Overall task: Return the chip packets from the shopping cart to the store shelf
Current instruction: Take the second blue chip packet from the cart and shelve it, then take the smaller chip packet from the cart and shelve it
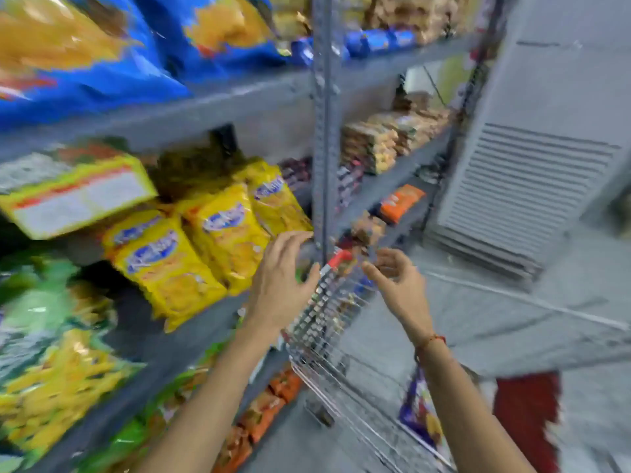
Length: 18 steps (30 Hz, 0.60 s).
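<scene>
The picture is blurred by motion. A wire shopping cart (327,339) with a red handle stands in front of me, below my hands. A purple packet (418,409) lies inside it near my right forearm. My left hand (281,285) hovers open above the cart's left rim, close to the yellow chip packets (191,254) on the middle shelf. My right hand (397,285) is open too, fingers curled loosely, over the cart's far end. Neither hand holds anything.
Grey metal shelving (322,131) runs along the left, with blue packets (102,63) on top, green and yellow packets (51,353) at lower left and orange packets (269,404) near the floor. A grey louvred unit (532,186) stands at right. A red mat (527,414) lies on the floor.
</scene>
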{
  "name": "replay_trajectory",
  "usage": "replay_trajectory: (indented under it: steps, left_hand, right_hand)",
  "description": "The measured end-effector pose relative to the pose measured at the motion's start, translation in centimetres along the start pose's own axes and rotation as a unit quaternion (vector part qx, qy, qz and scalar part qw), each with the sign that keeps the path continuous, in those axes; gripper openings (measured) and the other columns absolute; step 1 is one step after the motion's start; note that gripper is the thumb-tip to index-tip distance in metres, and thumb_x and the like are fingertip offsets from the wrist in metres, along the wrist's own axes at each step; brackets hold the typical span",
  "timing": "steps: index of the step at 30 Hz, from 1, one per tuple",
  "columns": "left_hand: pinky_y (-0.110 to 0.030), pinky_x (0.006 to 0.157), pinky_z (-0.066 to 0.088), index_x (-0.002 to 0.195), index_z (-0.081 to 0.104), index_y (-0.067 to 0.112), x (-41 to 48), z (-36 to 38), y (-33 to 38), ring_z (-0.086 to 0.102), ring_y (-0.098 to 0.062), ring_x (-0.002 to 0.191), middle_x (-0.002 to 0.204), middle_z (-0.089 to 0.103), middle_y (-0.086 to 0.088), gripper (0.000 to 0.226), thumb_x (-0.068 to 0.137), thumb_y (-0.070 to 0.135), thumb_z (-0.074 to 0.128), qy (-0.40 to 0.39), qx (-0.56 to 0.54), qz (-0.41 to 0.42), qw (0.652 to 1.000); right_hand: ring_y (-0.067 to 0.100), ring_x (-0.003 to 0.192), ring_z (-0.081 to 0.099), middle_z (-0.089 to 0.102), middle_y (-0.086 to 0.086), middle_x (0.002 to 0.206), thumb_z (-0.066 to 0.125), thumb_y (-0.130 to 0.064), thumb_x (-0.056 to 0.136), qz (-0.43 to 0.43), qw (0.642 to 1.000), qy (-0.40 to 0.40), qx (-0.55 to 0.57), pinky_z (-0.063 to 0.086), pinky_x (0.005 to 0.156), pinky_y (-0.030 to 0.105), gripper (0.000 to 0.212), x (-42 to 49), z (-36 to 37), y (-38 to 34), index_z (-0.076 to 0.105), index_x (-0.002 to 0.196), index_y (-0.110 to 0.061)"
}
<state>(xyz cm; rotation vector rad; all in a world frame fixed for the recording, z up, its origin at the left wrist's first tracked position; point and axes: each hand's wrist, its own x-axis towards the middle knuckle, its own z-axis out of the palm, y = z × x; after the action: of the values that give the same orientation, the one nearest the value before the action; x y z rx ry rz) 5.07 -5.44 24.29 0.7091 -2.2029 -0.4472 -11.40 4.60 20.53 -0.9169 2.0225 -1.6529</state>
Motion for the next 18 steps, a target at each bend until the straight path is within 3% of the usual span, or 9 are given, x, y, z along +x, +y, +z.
replay_trajectory:
  steps: [1,3,6,9,11,13,16,18]
  left_hand:
    - [-0.025,0.095,0.035,0.117,0.056,0.007,-0.7,2.6,0.1,0.046,-0.017,0.109,0.115,0.058,-0.013,0.046,0.078,0.030,0.052,-0.036,-0.010,0.003,0.999]
    - [-0.024,0.095,0.033,0.115,0.058,0.005,-2.5,7.4,0.7,0.045,-0.018,0.107,0.113,0.059,-0.016,0.048,0.075,0.031,0.051,-0.108,-0.031,0.007,0.994]
    - [-0.028,0.096,0.032,0.115,0.057,0.005,-6.2,13.7,1.3,0.048,-0.023,0.107,0.114,0.060,-0.016,0.051,0.074,0.033,0.049,-0.216,-0.038,0.011,0.976]
    - [-0.037,0.095,0.042,0.116,0.056,0.010,-10.4,18.2,1.3,0.054,-0.027,0.108,0.114,0.061,-0.013,0.048,0.077,0.036,0.048,-0.302,-0.036,0.020,0.952]
    - [-0.042,0.088,0.050,0.117,0.057,0.008,-12.9,20.0,1.2,0.056,-0.028,0.107,0.115,0.061,-0.011,0.051,0.079,0.040,0.044,-0.362,-0.007,0.025,0.932]
    - [-0.047,0.088,0.051,0.119,0.058,0.007,-14.3,20.9,1.2,0.056,-0.028,0.108,0.117,0.060,-0.010,0.055,0.082,0.043,0.038,-0.401,0.007,0.018,0.916]
    - [-0.039,0.097,0.043,0.122,0.057,0.011,-15.3,21.5,0.8,0.053,-0.023,0.117,0.124,0.060,-0.006,0.060,0.086,0.048,0.027,-0.418,0.028,-0.010,0.908]
    - [-0.037,0.097,0.041,0.124,0.057,0.014,-15.4,21.8,0.5,0.053,-0.020,0.119,0.125,0.061,-0.002,0.059,0.087,0.049,0.026,-0.421,0.043,-0.022,0.906]
  right_hand:
    - [0.007,0.074,0.058,0.062,0.006,0.095,0.070,-0.018,0.083,0.042,0.999,0.013,-0.025,0.045,0.060,0.005,0.030,-0.2,-1.4,2.7,0.059,0.110,-0.007]
    - [0.017,0.074,0.060,0.063,0.012,0.095,0.071,-0.017,0.083,0.128,0.989,0.023,-0.071,0.047,0.066,0.020,0.036,-0.9,-4.0,8.4,0.058,0.113,-0.002]
    - [0.028,0.087,0.064,0.068,0.022,0.097,0.073,-0.017,0.080,0.251,0.961,0.049,-0.104,0.048,0.078,0.037,0.038,-2.2,-7.2,16.7,0.060,0.111,0.001]
    - [0.029,0.099,0.063,0.066,0.020,0.104,0.071,-0.021,0.082,0.354,0.923,0.029,-0.147,0.046,0.084,0.033,0.039,-3.9,-9.3,22.5,0.060,0.111,0.003]
    - [0.024,0.080,0.059,0.061,0.013,0.086,0.073,-0.021,0.080,0.412,0.898,0.003,-0.153,0.046,0.070,0.028,0.021,-4.5,-10.3,25.6,0.063,0.088,-0.004]
    - [0.018,0.062,0.049,0.052,0.005,0.070,0.074,-0.020,0.079,0.450,0.880,-0.017,-0.154,0.036,0.051,0.021,0.029,-4.9,-10.9,29.4,0.051,0.062,-0.018]
    - [0.012,0.056,0.045,0.048,-0.001,0.065,0.071,-0.025,0.082,0.514,0.845,-0.046,-0.141,0.034,0.047,0.021,0.030,-5.8,-11.1,33.3,0.049,0.063,-0.017]
    - [0.016,0.068,0.054,0.057,0.002,0.078,0.070,-0.027,0.083,0.528,0.838,-0.053,-0.129,0.040,0.052,0.022,0.022,-6.1,-10.9,35.8,0.059,0.079,-0.009]
